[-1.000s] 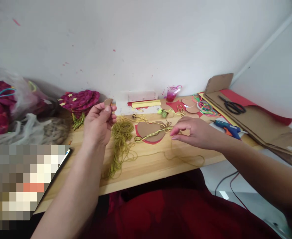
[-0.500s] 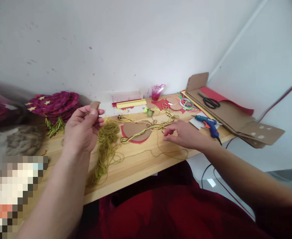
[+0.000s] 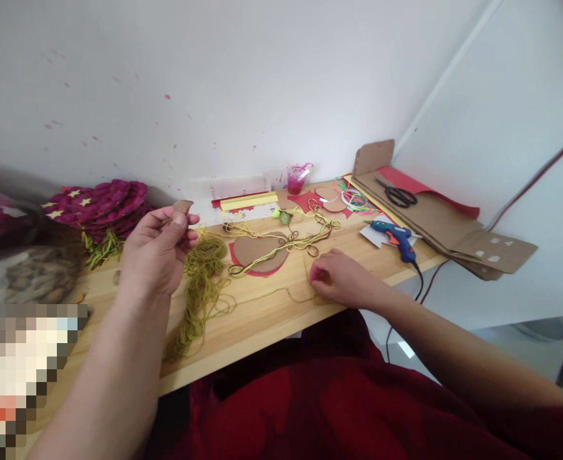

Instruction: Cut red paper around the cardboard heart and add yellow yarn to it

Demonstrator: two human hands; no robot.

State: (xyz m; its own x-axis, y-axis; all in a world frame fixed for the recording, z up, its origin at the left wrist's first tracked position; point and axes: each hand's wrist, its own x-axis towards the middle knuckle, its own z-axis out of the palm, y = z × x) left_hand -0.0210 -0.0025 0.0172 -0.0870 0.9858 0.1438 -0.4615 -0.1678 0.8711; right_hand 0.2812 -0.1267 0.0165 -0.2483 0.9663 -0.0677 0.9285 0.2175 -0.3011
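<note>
Raised over the left part of the table, my left hand (image 3: 159, 243) pinches a small brown cardboard piece (image 3: 183, 207) between thumb and fingers. My right hand (image 3: 333, 278) is low at the table's front edge, its fingers curled in on a thin strand of olive yarn (image 3: 266, 294); the fingertips are partly hidden. That strand runs across the wood from a loose olive yarn bundle (image 3: 203, 268), just right of my left wrist. Between my hands lies a round cardboard disc (image 3: 257, 250) with red beneath it, crossed by a twisted yellow-green cord (image 3: 291, 243).
On the right are a blue glue gun (image 3: 396, 239), black scissors (image 3: 399, 193) and stacked cardboard (image 3: 434, 223). Coloured cords (image 3: 355, 198) and a cup with pink liquid (image 3: 296, 180) stand behind. Purple star-trimmed pieces (image 3: 113, 204) and a bag of brown material (image 3: 41, 271) are left.
My right hand has moved down and slightly left to the yarn strand, and its fingers have closed. My left hand still holds the cardboard piece. The view has shifted slightly.
</note>
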